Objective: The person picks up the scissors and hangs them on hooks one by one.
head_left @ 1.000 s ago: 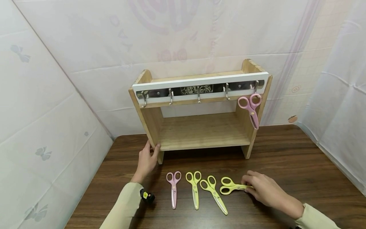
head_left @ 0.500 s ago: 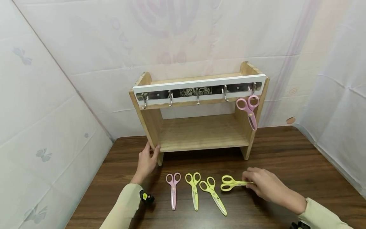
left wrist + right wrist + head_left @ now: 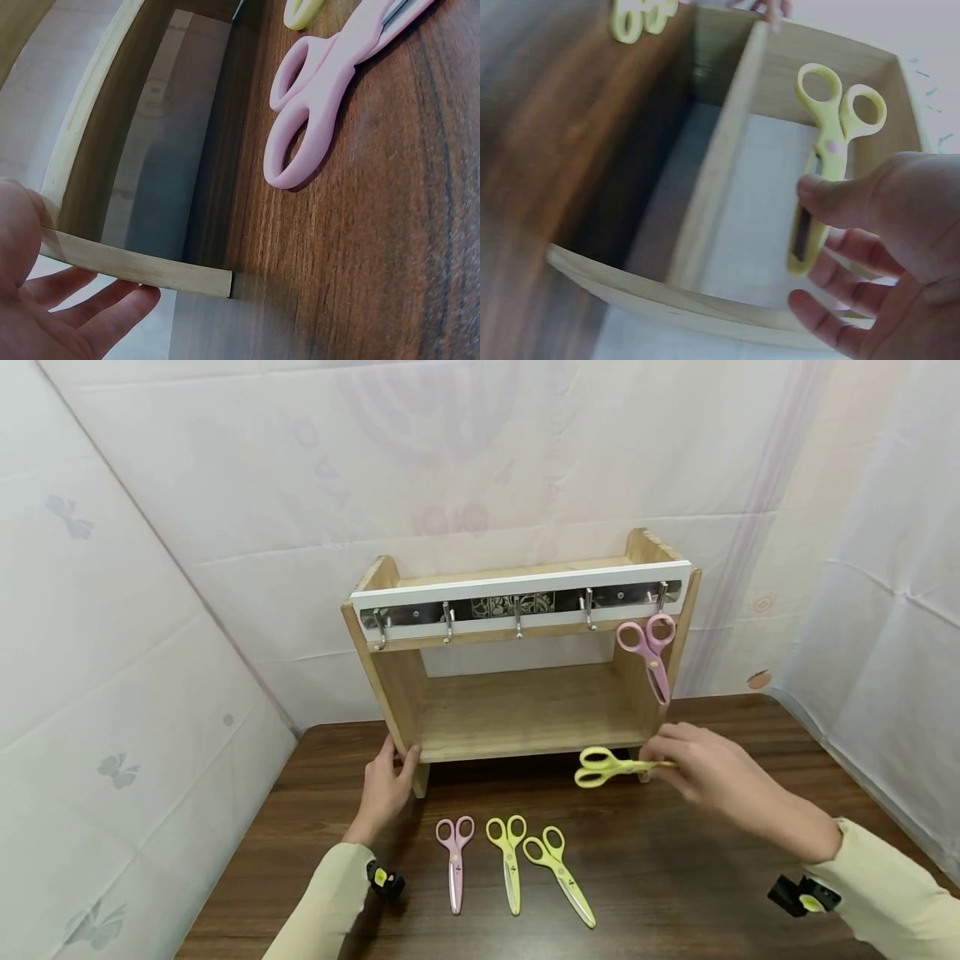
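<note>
My right hand (image 3: 705,770) pinches yellow scissors (image 3: 600,767) by the blade end, above the table and in front of the wooden shelf's lower right. In the right wrist view the thumb lies across the blades of these scissors (image 3: 829,142), and their handle loops point away from the palm. My left hand (image 3: 386,785) grips the lower left side panel of the wooden shelf (image 3: 525,718), the fingers along its outer face in the left wrist view. Pink scissors (image 3: 652,652) hang by one loop from the rightmost hook of the hook rack (image 3: 551,578).
On the table (image 3: 337,893) lie pink scissors (image 3: 454,860), yellow scissors (image 3: 509,860) and more yellow scissors (image 3: 561,877) lying aslant, all with loops toward the shelf. Several other metal hooks on the rack carry nothing. White patterned sheets (image 3: 247,460) stand behind and at both sides.
My right hand has lifted the yellow scissors off the table and moved them up toward the shelf. The left hand stays on the shelf's side. The head view has shifted slightly.
</note>
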Demonstrator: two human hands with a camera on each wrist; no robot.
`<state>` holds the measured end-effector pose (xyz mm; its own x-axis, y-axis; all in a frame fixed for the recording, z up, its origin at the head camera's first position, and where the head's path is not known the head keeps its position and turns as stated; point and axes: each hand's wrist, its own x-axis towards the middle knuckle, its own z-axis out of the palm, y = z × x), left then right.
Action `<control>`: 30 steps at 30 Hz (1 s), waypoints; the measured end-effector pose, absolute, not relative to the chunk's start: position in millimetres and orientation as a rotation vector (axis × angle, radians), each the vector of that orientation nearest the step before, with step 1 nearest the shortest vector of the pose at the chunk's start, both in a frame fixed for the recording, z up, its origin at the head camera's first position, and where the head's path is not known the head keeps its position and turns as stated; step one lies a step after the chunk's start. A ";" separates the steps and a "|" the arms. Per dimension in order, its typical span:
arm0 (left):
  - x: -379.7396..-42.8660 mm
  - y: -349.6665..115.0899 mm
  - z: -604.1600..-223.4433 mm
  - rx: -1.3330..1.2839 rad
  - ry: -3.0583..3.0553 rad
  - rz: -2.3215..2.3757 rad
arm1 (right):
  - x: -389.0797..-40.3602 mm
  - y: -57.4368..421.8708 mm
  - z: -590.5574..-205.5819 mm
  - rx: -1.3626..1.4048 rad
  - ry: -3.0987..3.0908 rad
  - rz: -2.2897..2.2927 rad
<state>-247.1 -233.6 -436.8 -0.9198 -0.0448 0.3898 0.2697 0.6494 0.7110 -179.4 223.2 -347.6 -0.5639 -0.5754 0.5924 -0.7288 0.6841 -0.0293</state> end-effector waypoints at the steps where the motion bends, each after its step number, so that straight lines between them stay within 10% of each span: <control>1: -246.9 -233.7 -437.0 -0.178 -2.496 -1.160 | -181.6 223.1 -343.1 1.002 -2.304 0.376; 30: -247.0 -233.1 -438.2 -0.192 -2.469 -1.174 | -209.0 196.3 -297.1 0.727 -2.031 0.763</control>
<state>-247.0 -233.1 -438.2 -0.9112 -0.0464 0.4093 0.2882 0.6380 0.7141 -209.0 196.3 -297.1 -0.4900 -0.2163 0.8444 -0.7188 0.6482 -0.2511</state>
